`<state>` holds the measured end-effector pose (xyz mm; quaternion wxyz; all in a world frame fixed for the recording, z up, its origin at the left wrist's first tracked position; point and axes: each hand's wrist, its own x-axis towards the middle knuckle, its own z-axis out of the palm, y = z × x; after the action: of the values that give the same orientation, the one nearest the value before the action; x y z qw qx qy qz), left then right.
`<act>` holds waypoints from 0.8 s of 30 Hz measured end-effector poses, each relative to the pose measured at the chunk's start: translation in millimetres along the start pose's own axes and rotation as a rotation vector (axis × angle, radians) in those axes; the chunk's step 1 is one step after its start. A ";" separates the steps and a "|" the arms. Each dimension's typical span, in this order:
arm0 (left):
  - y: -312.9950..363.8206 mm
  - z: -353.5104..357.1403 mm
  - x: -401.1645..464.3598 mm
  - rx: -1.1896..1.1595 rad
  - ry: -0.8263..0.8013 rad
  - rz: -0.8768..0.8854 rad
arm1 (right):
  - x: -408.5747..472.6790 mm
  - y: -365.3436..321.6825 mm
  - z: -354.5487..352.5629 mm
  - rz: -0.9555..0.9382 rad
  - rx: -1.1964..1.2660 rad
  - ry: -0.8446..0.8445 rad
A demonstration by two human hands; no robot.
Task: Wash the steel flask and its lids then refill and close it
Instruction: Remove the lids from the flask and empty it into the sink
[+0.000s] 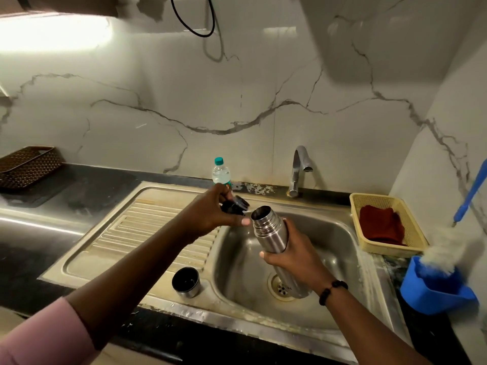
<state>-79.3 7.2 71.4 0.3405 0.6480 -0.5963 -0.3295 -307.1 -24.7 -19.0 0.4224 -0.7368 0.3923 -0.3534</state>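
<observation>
The steel cup lid (186,282) is sitting mouth-up on the sink's draining board (147,227), near the front rim. Over the basin (237,262), the right hand (295,256) is wrapping its grip around the open steel flask (271,238), holding it tilted with the mouth toward the upper left. The left hand (213,209) is pinching the black inner stopper (235,204) just beside that mouth (not touching it). Behind are a teal-capped water bottle (220,173) and the tap (299,169).
</observation>
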 end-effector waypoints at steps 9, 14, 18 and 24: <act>-124.2 0.9 -53.5 -0.198 0.423 -0.066 | -0.4 -5.4 14.8 0.003 0.002 -0.081; -184.4 -2.1 -60.9 -0.028 0.624 -0.179 | 2.1 -7.5 27.4 0.002 -0.008 -0.126; -217.9 -4.9 -66.9 0.134 0.607 -0.261 | 4.0 -5.8 35.0 0.006 -0.008 -0.144; -251.3 -1.9 -74.3 0.215 0.442 -0.344 | 7.4 -5.3 36.7 0.015 -0.024 -0.135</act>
<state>54.7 95.6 -135.7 0.3308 0.8279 -0.4205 -0.1682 -271.0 -16.7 -27.2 0.4416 -0.7609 0.3728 -0.2949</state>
